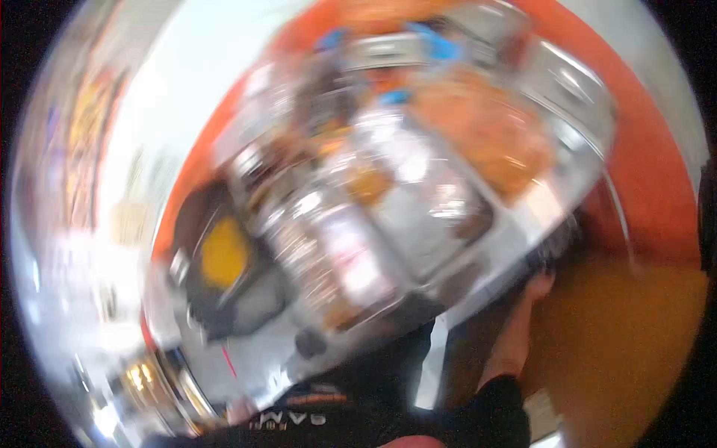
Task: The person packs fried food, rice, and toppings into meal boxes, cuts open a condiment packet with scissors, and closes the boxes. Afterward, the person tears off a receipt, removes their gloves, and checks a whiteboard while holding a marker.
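The whole view is smeared by motion. My right hand [539, 285] is beside the front edge of a metal counter [478, 306], at the end of a bare forearm and black sleeve; its fingers blur into a dark area. A small skin-toned patch at the counter's lower left edge seems to be my left hand [239, 412], its fingers not distinguishable. Nearest to the right hand on the counter is a clear-wrapped tray [437, 231] with pale and shiny contents. Beside that, another wrapped pack [336, 261] lies closer to the left.
An orange mass [485, 127] fills a container further back, near metal lids [567, 89]. On the left a dark pan or bowl [261, 299] holds something yellow [225, 252]. A shiny metal cylinder [153, 384] stands at the lower left. Brown floor [635, 351] shows at right.
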Tool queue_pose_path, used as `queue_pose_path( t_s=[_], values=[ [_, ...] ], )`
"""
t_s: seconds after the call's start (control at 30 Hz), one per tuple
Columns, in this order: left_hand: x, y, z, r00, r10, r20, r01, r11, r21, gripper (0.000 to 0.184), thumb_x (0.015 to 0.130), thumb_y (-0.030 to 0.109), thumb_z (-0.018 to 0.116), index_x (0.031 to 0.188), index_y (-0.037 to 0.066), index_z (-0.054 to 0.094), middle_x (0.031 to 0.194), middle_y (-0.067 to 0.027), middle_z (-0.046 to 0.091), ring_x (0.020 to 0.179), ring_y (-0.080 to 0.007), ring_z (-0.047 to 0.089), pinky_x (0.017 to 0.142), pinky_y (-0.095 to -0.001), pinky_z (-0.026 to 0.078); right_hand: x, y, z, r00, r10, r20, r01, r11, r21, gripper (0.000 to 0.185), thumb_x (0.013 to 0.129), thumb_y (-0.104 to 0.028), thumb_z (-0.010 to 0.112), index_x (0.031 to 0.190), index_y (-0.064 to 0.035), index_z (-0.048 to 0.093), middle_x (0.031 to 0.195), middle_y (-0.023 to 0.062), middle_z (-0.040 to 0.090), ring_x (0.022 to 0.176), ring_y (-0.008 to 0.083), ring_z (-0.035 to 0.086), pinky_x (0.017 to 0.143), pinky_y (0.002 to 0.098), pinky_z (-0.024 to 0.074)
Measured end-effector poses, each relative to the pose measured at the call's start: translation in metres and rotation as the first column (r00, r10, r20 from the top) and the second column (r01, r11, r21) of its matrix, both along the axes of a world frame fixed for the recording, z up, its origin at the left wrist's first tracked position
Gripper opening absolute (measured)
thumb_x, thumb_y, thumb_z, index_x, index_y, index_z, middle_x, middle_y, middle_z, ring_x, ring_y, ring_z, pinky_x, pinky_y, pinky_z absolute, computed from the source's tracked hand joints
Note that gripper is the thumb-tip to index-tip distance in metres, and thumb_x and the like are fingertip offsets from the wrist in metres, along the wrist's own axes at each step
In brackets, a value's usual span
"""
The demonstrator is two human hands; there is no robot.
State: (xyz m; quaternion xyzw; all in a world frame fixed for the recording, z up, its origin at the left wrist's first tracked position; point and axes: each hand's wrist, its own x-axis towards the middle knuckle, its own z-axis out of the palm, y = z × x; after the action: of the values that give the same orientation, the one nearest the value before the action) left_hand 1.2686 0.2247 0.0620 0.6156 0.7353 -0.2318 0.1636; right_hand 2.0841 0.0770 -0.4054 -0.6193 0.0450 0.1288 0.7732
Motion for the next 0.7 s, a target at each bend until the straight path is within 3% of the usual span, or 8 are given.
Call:
queue_pose_path(
  t_s=[0.03, 0.07, 0.1, 0.17, 0.23, 0.33, 0.5, 0.7],
  values=[
    [-0.033, -0.046, 0.005, 0.997, 0.075, 0.011, -0.076, 0.997, 0.022, 0.037, 0.072, 0.008, 0.063, 0.109, 0.004, 0.064, 0.107, -0.0188, 0.063, 0.104, -0.0383, 0.057, 0.094, -0.0476, 0.043, -0.037, -0.01, 0.018, 0.991, 0.053, 0.126, 0.032, 0.81, -0.585, 0.041, 0.095, -0.021, 0.054, 0.125, 0.007, 0.055, 0.124, 0.0244, 0.06, 0.112, 0.0334, 0.059, 0.099, 0.0426, 0.0452],
    [-0.059, -0.077, 0.003, 0.997, 0.073, 0.035, -0.075, 0.994, 0.074, 0.038, 0.071, 0.008, 0.063, 0.109, 0.004, 0.064, 0.107, -0.0187, 0.063, 0.104, -0.0383, 0.056, 0.095, -0.0477, 0.043, -0.073, -0.021, 0.033, 0.983, 0.064, 0.172, 0.124, 0.456, -0.881, 0.042, 0.099, -0.023, 0.05, 0.128, 0.0073, 0.054, 0.128, 0.0269, 0.057, 0.116, 0.0343, 0.057, 0.102, 0.0431, 0.0432],
    [-0.062, -0.106, 0.003, 0.996, 0.046, 0.07, -0.056, 0.987, 0.153, 0.038, 0.071, 0.009, 0.063, 0.109, 0.004, 0.064, 0.108, -0.0187, 0.063, 0.105, -0.0383, 0.056, 0.095, -0.0478, 0.043, -0.105, -0.028, 0.041, 0.979, 0.1, 0.176, 0.13, 0.358, -0.925, 0.042, 0.098, -0.023, 0.051, 0.128, 0.0066, 0.054, 0.127, 0.0259, 0.057, 0.116, 0.0336, 0.058, 0.102, 0.0424, 0.0432],
    [-0.029, -0.123, 0.022, 0.993, -0.106, 0.055, 0.07, 0.893, 0.444, 0.034, 0.071, 0.008, 0.063, 0.105, 0.005, 0.063, 0.104, -0.0167, 0.063, 0.104, -0.0362, 0.056, 0.093, -0.046, 0.043, -0.183, -0.024, 0.059, 0.954, 0.295, 0.059, -0.075, 0.423, -0.903, 0.042, 0.097, -0.023, 0.052, 0.128, 0.0053, 0.055, 0.126, 0.0239, 0.058, 0.114, 0.0321, 0.058, 0.101, 0.0411, 0.0433],
    [-0.037, -0.137, 0.017, 0.994, 0.069, 0.084, -0.1, 0.89, 0.445, 0.034, 0.071, 0.006, 0.062, 0.105, 0.005, 0.063, 0.102, -0.017, 0.062, 0.1, -0.0359, 0.057, 0.091, -0.0455, 0.044, -0.261, -0.01, 0.069, 0.783, 0.601, -0.162, -0.449, 0.366, -0.815, 0.043, 0.096, -0.024, 0.053, 0.128, 0.004, 0.055, 0.125, 0.022, 0.059, 0.113, 0.0307, 0.058, 0.1, 0.0397, 0.0433],
    [-0.108, -0.177, 0.003, 0.952, 0.256, 0.171, -0.305, 0.861, 0.408, 0.031, 0.074, 0.008, 0.061, 0.104, 0.007, 0.065, 0.104, -0.0172, 0.063, 0.101, -0.0358, 0.057, 0.09, -0.0462, 0.046, -0.385, 0.015, 0.123, 0.213, 0.854, -0.474, -0.83, -0.097, -0.549, 0.043, 0.094, -0.024, 0.055, 0.128, 0.0021, 0.056, 0.123, 0.019, 0.06, 0.112, 0.0286, 0.058, 0.098, 0.0377, 0.0434],
    [-0.242, -0.266, -0.075, 0.846, 0.421, 0.326, -0.522, 0.779, 0.348, 0.03, 0.079, 0.009, 0.058, 0.107, 0.009, 0.066, 0.109, -0.0159, 0.064, 0.106, -0.0356, 0.058, 0.092, -0.046, 0.046, -0.561, 0.064, 0.264, -0.561, 0.65, -0.513, -0.585, -0.75, -0.309, 0.044, 0.092, -0.026, 0.059, 0.129, -0.0011, 0.058, 0.121, 0.0141, 0.062, 0.109, 0.025, 0.059, 0.096, 0.0343, 0.0435],
    [-0.335, -0.356, -0.123, 0.591, 0.561, 0.58, -0.794, 0.276, 0.542, 0.037, 0.079, 0.008, 0.059, 0.116, 0.009, 0.06, 0.118, -0.0166, 0.061, 0.114, -0.0363, 0.054, 0.1, -0.043, 0.042, -0.803, 0.127, 0.42, -0.796, 0.378, -0.473, -0.297, -0.924, -0.24, 0.046, 0.09, -0.026, 0.062, 0.13, -0.0042, 0.058, 0.118, 0.0103, 0.063, 0.108, 0.0219, 0.059, 0.094, 0.0323, 0.0438]
  ],
)
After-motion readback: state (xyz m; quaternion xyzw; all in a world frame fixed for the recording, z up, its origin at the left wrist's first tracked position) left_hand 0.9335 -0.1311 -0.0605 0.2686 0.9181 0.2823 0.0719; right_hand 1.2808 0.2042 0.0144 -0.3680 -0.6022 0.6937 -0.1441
